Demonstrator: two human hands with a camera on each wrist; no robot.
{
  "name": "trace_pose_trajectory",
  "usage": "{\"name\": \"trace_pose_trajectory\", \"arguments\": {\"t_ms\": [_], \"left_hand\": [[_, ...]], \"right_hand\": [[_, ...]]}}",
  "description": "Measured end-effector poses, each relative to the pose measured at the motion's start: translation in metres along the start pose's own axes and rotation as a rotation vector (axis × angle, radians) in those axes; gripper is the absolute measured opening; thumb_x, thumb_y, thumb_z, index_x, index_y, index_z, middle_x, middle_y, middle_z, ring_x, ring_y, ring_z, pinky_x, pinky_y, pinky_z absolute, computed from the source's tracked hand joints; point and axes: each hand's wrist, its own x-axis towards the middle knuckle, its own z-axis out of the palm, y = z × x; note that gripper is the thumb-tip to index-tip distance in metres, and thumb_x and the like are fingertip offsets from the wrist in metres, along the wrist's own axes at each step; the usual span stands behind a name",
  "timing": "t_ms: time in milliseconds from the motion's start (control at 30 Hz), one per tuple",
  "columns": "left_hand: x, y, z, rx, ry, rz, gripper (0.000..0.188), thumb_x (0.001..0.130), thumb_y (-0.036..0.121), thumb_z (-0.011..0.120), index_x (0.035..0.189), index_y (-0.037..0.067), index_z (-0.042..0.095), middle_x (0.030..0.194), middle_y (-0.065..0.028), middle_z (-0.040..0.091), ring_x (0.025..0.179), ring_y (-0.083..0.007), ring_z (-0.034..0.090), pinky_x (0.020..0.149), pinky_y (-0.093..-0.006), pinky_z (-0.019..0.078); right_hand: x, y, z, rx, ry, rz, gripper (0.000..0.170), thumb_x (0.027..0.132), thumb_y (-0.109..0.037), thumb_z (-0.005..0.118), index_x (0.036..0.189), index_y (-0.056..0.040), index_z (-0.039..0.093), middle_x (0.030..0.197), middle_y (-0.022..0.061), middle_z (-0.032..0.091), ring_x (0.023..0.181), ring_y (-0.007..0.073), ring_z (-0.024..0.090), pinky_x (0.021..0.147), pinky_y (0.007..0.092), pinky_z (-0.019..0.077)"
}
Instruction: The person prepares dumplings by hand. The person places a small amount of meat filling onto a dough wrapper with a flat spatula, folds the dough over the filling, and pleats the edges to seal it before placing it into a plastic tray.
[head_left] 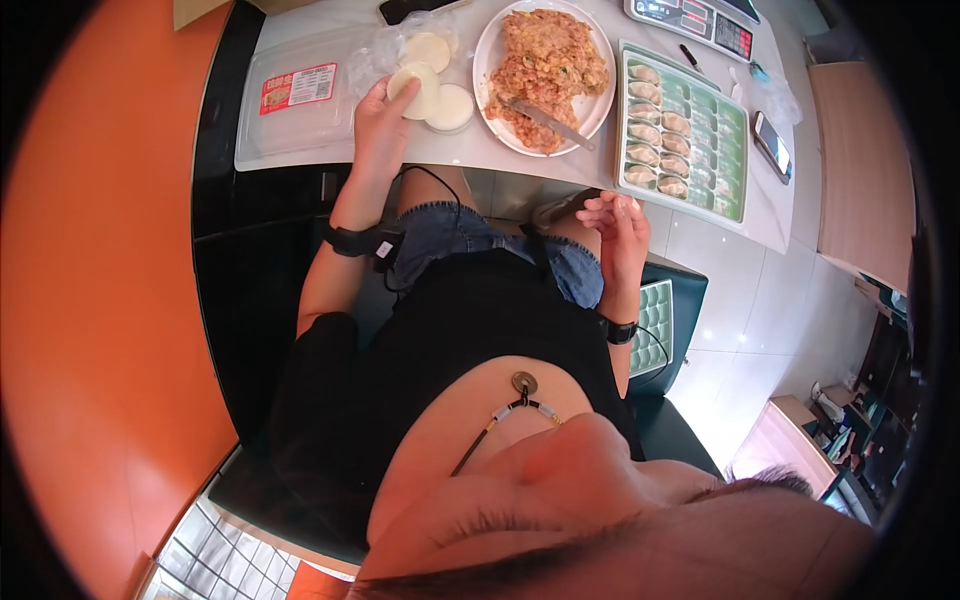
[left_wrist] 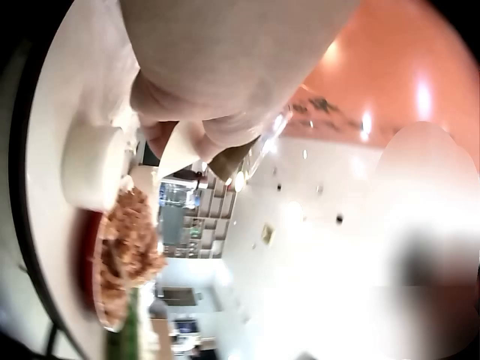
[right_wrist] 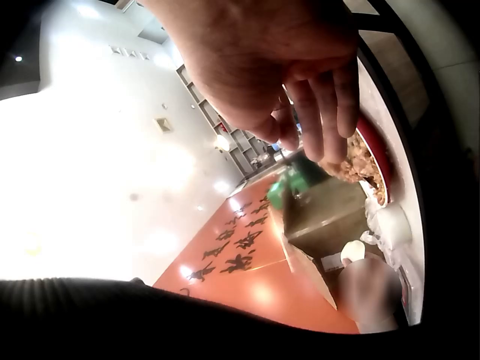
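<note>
My left hand [head_left: 378, 128] pinches a thin round dumpling wrapper [head_left: 428, 92] between thumb and fingers. Just beneath it on the table is a white stack of wrappers [head_left: 452, 112], also seen as a thick white stack [left_wrist: 91, 166] in the left wrist view. My right hand [head_left: 624, 232] hovers off the table's near edge with its fingers loosely bent and nothing in them. Between the hands, a white plate [head_left: 482, 62] carries a mound of minced filling [head_left: 550, 62]. A flat metal spreader [head_left: 552, 122] lies in the filling, its end over the rim.
Right of the plate lies a green compartment tray [head_left: 735, 165] partly filled with dumplings [head_left: 645, 112]. A scale [head_left: 700, 25], pen [head_left: 689, 55] and phone [head_left: 772, 145] surround it. At left are a clear plastic container [head_left: 270, 125] and bagged wrappers [head_left: 425, 50]. Another tray [head_left: 655, 325] sits on the chair.
</note>
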Motion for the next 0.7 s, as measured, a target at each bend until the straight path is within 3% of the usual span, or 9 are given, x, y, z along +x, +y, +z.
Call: {"name": "trace_pose_trajectory", "arguments": {"t_ms": [67,100,167,333,433,500,533,633,700], "left_hand": [[-0.010,-0.005,0.010,0.679,0.149,0.225,0.027,0.095,0.007,0.060,0.122,0.001,0.057,0.110,-0.0092,0.069,0.106,-0.0285,0.066,0.103,-0.0393,0.0467],[-0.013,0.004,0.002,0.712,0.153,0.226,0.027,0.095,0.007,0.060,0.122,0.001,0.057,0.110,-0.0092,0.069,0.106,-0.0285,0.066,0.103,-0.0393,0.0467],[-0.021,-0.016,-0.007,1.545,-0.234,0.759,0.030,0.088,0.000,0.064,0.117,0.002,0.056,0.112,-0.0144,0.069,0.106,-0.0340,0.064,0.107,-0.0444,0.0430],[-0.017,-0.025,0.003,1.557,-0.265,0.793,0.030,0.090,0.005,0.060,0.119,0.002,0.054,0.117,-0.0158,0.067,0.106,-0.0350,0.063,0.108,-0.0446,0.0407],[-0.008,-0.011,0.014,1.249,-0.136,0.510,0.031,0.093,0.007,0.056,0.122,-0.003,0.054,0.115,-0.0133,0.067,0.106,-0.0301,0.064,0.100,-0.0389,0.0465],[-0.006,-0.005,0.015,0.355,0.111,0.155,0.027,0.099,0.011,0.052,0.122,-0.002,0.055,0.117,-0.0109,0.066,0.110,-0.0234,0.062,0.096,-0.0336,0.0466],[-0.004,0.001,0.010,0.134,0.040,0.052,0.032,0.103,0.018,0.048,0.129,-0.002,0.052,0.123,-0.0112,0.063,0.114,-0.0182,0.059,0.098,-0.0322,0.0449],[0.005,0.009,-0.004,-0.342,-0.008,-0.158,0.031,0.103,0.018,0.050,0.123,-0.005,0.053,0.122,-0.0112,0.062,0.114,-0.0161,0.058,0.099,-0.0319,0.0446],[0.004,0.005,0.004,-0.244,0.036,0.004,0.025,0.101,0.016,0.052,0.119,-0.002,0.055,0.120,-0.0102,0.064,0.109,-0.0161,0.061,0.094,-0.0321,0.0471]], "right_hand": [[-0.002,-0.001,0.000,0.028,0.012,0.002,0.025,0.103,-0.017,0.049,0.112,0.0030,0.062,0.095,0.0176,0.071,0.080,0.0248,0.072,0.072,0.0295,0.0555],[-0.001,0.007,0.011,0.060,0.008,0.012,0.025,0.103,-0.017,0.049,0.112,0.0030,0.062,0.095,0.0176,0.071,0.080,0.0248,0.072,0.072,0.0295,0.0555],[-0.003,0.007,0.010,0.061,0.007,0.006,0.025,0.103,-0.017,0.049,0.111,0.0030,0.062,0.095,0.0172,0.071,0.080,0.0241,0.072,0.072,0.0296,0.0555],[-0.004,0.001,0.007,0.005,0.009,0.019,0.026,0.104,-0.020,0.048,0.110,0.0012,0.062,0.096,0.0158,0.071,0.081,0.0253,0.072,0.072,0.0317,0.0557],[0.002,-0.004,0.007,-0.004,-0.010,-0.001,0.026,0.104,-0.020,0.047,0.110,0.0012,0.062,0.096,0.0161,0.071,0.082,0.0254,0.072,0.072,0.0317,0.0557],[-0.001,-0.002,0.009,0.000,-0.001,-0.003,0.026,0.104,-0.020,0.048,0.110,0.0012,0.062,0.096,0.0163,0.071,0.082,0.0254,0.072,0.073,0.0317,0.0556],[0.001,-0.002,0.009,-0.001,-0.013,-0.016,0.026,0.104,-0.020,0.048,0.110,0.0011,0.062,0.096,0.0164,0.071,0.082,0.0254,0.072,0.073,0.0317,0.0556],[0.003,-0.004,0.007,-0.018,-0.019,-0.024,0.025,0.104,-0.019,0.048,0.109,0.0007,0.062,0.096,0.0163,0.071,0.081,0.0255,0.072,0.072,0.0318,0.0555],[0.003,-0.005,0.007,-0.029,-0.005,-0.019,0.025,0.104,-0.019,0.048,0.109,0.0004,0.063,0.096,0.0162,0.071,0.080,0.0255,0.072,0.072,0.0319,0.0554]]}}
